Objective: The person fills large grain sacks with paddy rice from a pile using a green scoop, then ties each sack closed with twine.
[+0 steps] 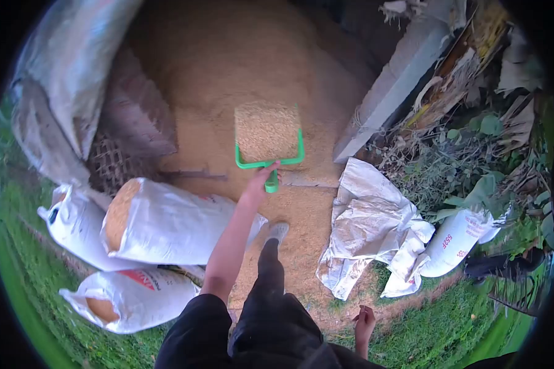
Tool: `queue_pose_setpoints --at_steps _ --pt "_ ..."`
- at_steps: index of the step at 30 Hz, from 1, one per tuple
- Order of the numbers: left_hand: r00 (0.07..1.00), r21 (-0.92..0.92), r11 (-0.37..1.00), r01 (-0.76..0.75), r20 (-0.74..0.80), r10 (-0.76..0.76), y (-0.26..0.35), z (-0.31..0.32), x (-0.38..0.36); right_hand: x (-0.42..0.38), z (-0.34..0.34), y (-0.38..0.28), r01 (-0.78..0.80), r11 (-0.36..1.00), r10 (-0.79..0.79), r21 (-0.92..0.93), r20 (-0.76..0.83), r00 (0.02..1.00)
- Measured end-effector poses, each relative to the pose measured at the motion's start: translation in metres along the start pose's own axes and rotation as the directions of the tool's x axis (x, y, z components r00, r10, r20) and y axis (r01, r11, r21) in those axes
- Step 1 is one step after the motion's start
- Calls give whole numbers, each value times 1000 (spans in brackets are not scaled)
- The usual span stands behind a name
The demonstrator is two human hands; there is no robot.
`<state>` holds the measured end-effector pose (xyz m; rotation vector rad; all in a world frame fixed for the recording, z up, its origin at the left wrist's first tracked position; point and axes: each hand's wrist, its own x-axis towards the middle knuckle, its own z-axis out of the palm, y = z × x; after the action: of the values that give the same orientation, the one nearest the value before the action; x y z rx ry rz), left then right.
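Note:
My left hand [260,182] is closed round the short handle of a green dustpan [292,162], which I hold out in front of me. The pan is loaded with tan, husk-like grain [268,130]. Behind and under it spreads a large heap of the same loose material [246,61]. Low on the right, my right hand [364,321] hangs beside my leg, its fingers loosely bent and a little apart, with nothing visible in it. The nearest thing to that hand is a crumpled white sack [372,227] lying flat on the ground.
White sacks stand at left: a large one [172,221] lying tilted with grain at its mouth, another [83,230] behind it, and a third [135,298] nearer me. A concrete post [394,80] leans at right. Beyond it are dry brush, leaves and a printed sack [455,243].

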<state>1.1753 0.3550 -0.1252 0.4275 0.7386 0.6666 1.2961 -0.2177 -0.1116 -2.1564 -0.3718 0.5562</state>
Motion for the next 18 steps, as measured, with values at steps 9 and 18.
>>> queue_pose_setpoints --at_steps 9,18 --pt "994 -2 999 -49 -96 49 12 17 -287 -50 -27 -25 140 990 -141 14 119 983" --pt "935 -75 962 -264 -262 237 11 -48 -487 -153 93 -149 338 898 -412 281 268 871"
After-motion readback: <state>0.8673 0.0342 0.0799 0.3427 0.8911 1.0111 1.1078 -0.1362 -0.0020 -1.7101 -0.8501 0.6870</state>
